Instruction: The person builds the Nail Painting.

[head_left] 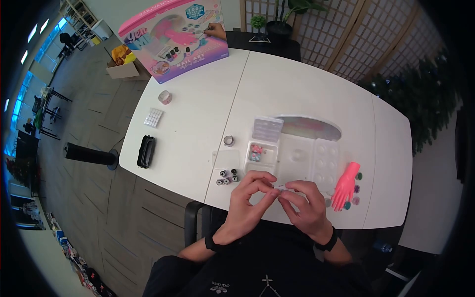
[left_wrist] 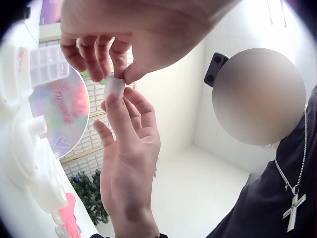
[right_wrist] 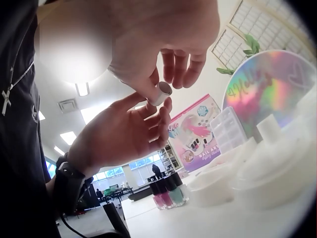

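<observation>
**Two hands pinch a small white cylinder above the near edge of the desk**

The left hand [head_left: 247,203] and the right hand [head_left: 308,210] both grasp the white cylinder [left_wrist: 114,87] between thumb and fingertips, meeting over the near side of the white desk [head_left: 188,143]. In the left wrist view its long axis runs nearly upright, roughly 12 to 6 o'clock; in the right wrist view it tilts, its round grey end facing about 1 o'clock.

Directions below are taken from the cylinder in the head view. At 11 o'clock, the white tray [head_left: 297,171] has a compartment holding small pink and blue pieces; a clear divided case [head_left: 267,128] stands just beyond, its contents too faint to tell. The tray's round wells [head_left: 325,161] lie at 2 o'clock, and an iridescent panel [head_left: 311,127] stands along its far edge, at 12 to 1 o'clock.

At 9 o'clock is a cluster of dark-capped bottles [head_left: 227,178]; the right wrist view shows pink and green polish inside some. A small round jar [head_left: 228,141] sits at 10 to 11 o'clock. At 3 o'clock lies a pink model hand [head_left: 346,185], with small coloured pots [head_left: 356,189] beside it. Well apart, at 11 o'clock, stands the nail art box [head_left: 173,39].
</observation>
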Available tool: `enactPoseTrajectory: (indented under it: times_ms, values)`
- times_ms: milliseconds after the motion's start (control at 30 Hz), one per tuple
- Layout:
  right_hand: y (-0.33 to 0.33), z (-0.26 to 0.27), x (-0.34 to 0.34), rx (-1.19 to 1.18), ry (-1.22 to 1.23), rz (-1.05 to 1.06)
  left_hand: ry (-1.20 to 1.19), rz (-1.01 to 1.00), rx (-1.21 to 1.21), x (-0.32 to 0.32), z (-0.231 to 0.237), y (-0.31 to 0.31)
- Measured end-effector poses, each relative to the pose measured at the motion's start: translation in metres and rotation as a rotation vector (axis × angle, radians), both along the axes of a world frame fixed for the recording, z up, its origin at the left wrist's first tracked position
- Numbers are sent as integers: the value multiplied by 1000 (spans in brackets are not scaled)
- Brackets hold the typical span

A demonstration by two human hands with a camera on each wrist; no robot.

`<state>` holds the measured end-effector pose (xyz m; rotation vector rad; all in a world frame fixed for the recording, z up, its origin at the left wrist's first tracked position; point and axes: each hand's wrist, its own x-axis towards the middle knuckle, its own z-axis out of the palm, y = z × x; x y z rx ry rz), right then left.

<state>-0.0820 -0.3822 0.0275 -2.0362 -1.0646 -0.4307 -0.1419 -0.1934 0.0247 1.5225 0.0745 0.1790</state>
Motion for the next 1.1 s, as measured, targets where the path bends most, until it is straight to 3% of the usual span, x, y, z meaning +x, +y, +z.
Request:
enactPoseTrajectory:
  times_ms: [333,633,733,867,1100]
  values:
    - [20,5,23,-117,-44,67,79,-8,-42,7,-10,16]
    - [27,14,48,-220,331,-29,134,-8,75,-1,8,19]
    - [37,18,60,-357,448,-80,172,-76,64,-9,8,19]
    - [46,-3,69,-466,419,-69,217,-367,294,-17,0,23]
    - [56,-22,73,-625,316,-55,225,-482,352,-25,-9,22]
